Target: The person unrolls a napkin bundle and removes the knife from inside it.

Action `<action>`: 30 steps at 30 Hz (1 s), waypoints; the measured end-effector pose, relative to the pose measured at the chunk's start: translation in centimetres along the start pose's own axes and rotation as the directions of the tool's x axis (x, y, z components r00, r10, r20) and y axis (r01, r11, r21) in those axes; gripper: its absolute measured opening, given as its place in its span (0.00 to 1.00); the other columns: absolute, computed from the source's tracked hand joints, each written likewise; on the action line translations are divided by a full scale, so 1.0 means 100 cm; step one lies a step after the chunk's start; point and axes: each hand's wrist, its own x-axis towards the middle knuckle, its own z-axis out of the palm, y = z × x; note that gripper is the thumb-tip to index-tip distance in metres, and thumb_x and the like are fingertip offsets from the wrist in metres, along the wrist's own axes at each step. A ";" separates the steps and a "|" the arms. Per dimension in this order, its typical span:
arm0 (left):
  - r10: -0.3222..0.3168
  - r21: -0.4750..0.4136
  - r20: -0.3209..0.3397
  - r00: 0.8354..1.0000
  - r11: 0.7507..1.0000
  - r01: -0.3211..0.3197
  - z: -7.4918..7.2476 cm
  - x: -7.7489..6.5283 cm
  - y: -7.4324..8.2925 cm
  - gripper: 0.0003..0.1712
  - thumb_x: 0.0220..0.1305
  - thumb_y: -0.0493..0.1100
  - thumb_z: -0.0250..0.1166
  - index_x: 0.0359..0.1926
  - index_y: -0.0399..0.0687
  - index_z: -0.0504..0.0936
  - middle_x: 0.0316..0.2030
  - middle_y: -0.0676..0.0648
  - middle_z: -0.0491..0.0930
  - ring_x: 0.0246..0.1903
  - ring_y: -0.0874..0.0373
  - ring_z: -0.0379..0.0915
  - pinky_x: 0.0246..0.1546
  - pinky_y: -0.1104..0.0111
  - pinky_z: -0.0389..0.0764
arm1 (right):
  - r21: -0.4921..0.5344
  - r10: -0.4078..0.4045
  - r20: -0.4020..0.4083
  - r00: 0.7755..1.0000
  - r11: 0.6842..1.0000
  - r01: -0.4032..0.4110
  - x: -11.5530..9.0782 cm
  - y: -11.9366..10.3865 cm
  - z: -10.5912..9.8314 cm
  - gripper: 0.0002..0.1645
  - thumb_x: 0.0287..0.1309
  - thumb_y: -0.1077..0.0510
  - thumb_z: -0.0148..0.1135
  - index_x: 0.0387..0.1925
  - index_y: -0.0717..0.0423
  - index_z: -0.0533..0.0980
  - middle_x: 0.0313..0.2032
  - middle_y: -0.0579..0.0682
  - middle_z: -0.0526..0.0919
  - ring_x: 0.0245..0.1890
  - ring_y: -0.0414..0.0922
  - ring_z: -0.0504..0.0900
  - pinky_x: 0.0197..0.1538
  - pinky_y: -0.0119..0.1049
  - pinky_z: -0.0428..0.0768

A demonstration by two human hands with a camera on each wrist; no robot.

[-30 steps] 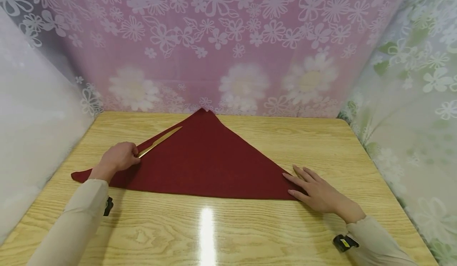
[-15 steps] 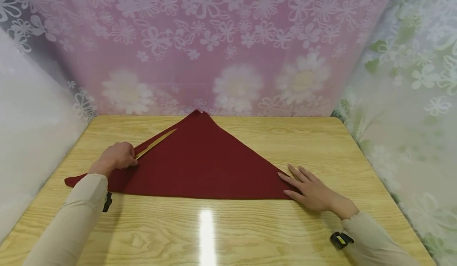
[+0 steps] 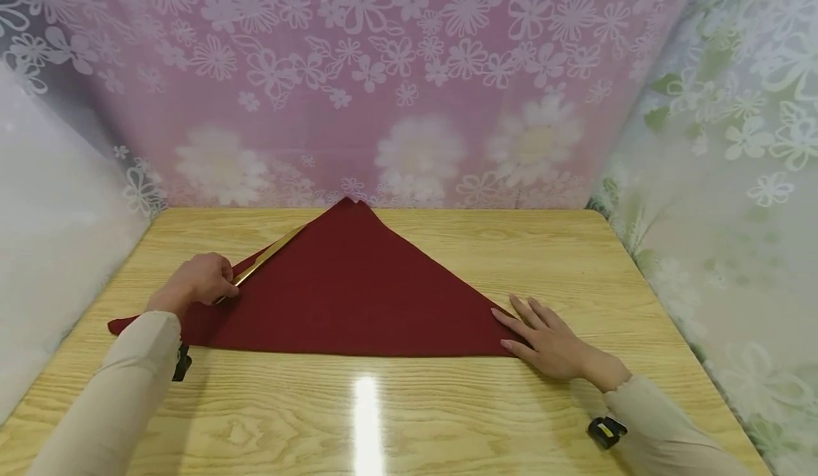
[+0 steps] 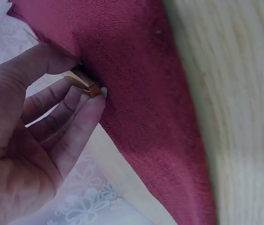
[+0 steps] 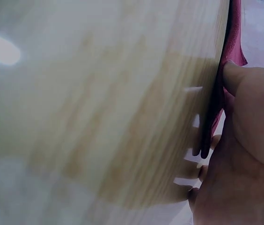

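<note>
A dark red cloth napkin (image 3: 358,291), folded into a wide triangle, lies with its peak at the table's far edge. Along its left slanting edge runs a gold table knife (image 3: 270,254), tip toward the peak. My left hand (image 3: 197,278) pinches the knife's handle between thumb and fingertips; the left wrist view shows the squared handle end (image 4: 93,89) poking out from the fingers. At the napkin's right corner, my right hand (image 3: 551,343) lies with fingers spread and fairly straight, its fingertips on the cloth. The left corner of the napkin reaches out past my left wrist.
The wood-grain table (image 3: 447,412) has a bright glare streak near its front. A pink floral curtain (image 3: 307,128) stands behind its far edge, with pale floral sheets (image 3: 716,249) along the sides. A small black device (image 3: 606,431) hangs at my right wrist.
The knife has shifted slightly left, its blade now right at the napkin's slanting edge. The right hand keeps its place on the cloth. The whole head view has drifted a little.
</note>
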 end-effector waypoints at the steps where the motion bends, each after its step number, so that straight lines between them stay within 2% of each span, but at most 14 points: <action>1: 0.009 -0.003 -0.012 1.000 1.000 -0.009 0.001 0.000 0.000 0.10 0.58 0.42 0.67 0.27 0.42 0.77 0.19 0.50 0.75 0.18 0.57 0.71 0.21 0.65 0.72 | 0.009 0.003 0.004 1.000 1.000 -0.003 0.000 0.001 0.001 0.31 0.71 0.47 0.48 0.72 0.48 0.59 0.69 0.69 0.53 0.65 0.75 0.49 0.58 0.71 0.52; 6: 0.040 0.032 -0.067 0.997 0.999 -0.038 0.002 0.000 0.005 0.10 0.56 0.43 0.68 0.26 0.44 0.77 0.19 0.51 0.75 0.19 0.55 0.69 0.22 0.62 0.70 | 0.045 0.020 0.047 0.999 0.999 -0.022 0.000 0.005 0.005 0.33 0.72 0.43 0.45 0.74 0.43 0.54 0.71 0.67 0.49 0.66 0.74 0.45 0.59 0.71 0.48; 10: 0.061 0.048 -0.102 0.993 0.997 -0.056 -0.001 0.008 0.021 0.10 0.55 0.44 0.68 0.28 0.42 0.78 0.23 0.50 0.76 0.22 0.54 0.70 0.25 0.60 0.71 | 0.058 0.020 0.032 0.999 0.998 -0.022 0.000 0.005 0.005 0.33 0.71 0.45 0.46 0.73 0.45 0.55 0.70 0.68 0.50 0.66 0.74 0.45 0.59 0.72 0.49; 13: 0.085 0.060 -0.125 0.989 0.995 -0.078 -0.003 0.014 0.038 0.10 0.55 0.44 0.68 0.30 0.42 0.79 0.25 0.49 0.77 0.23 0.54 0.70 0.26 0.60 0.73 | 0.064 0.000 0.005 1.000 0.998 0.000 -0.001 0.005 0.004 0.33 0.71 0.47 0.47 0.74 0.44 0.55 0.70 0.68 0.50 0.65 0.76 0.46 0.57 0.73 0.49; 17: 0.123 0.078 -0.160 0.979 0.991 -0.112 -0.004 0.021 0.064 0.10 0.54 0.43 0.69 0.30 0.41 0.79 0.25 0.49 0.77 0.23 0.54 0.70 0.27 0.59 0.73 | 0.043 -0.005 0.009 1.000 0.999 0.004 -0.001 0.006 0.004 0.33 0.72 0.46 0.46 0.74 0.42 0.53 0.71 0.67 0.49 0.65 0.76 0.46 0.56 0.74 0.50; 21: 0.171 0.101 -0.186 0.968 0.983 -0.154 -0.003 0.031 0.092 0.09 0.53 0.42 0.69 0.30 0.42 0.79 0.24 0.49 0.77 0.23 0.54 0.71 0.26 0.60 0.74 | 0.030 0.009 0.008 1.000 1.000 -0.010 0.000 0.003 0.003 0.32 0.72 0.46 0.46 0.73 0.45 0.56 0.70 0.68 0.51 0.65 0.75 0.47 0.57 0.73 0.51; 26: 0.224 0.127 -0.180 0.958 0.971 -0.203 0.000 0.046 0.127 0.09 0.52 0.43 0.70 0.29 0.43 0.80 0.25 0.50 0.77 0.22 0.55 0.71 0.26 0.61 0.74 | 0.001 0.027 0.025 0.999 1.000 -0.027 0.000 0.001 0.003 0.32 0.72 0.45 0.45 0.73 0.48 0.57 0.70 0.68 0.51 0.66 0.74 0.47 0.58 0.71 0.52; 30: 0.235 0.130 -0.169 0.957 0.968 -0.215 0.006 0.060 0.152 0.09 0.52 0.43 0.70 0.29 0.44 0.79 0.25 0.50 0.76 0.22 0.55 0.70 0.26 0.62 0.73 | -0.001 0.015 0.006 1.000 1.000 -0.015 0.000 0.002 0.003 0.32 0.72 0.46 0.46 0.72 0.48 0.58 0.69 0.69 0.52 0.65 0.75 0.49 0.57 0.72 0.53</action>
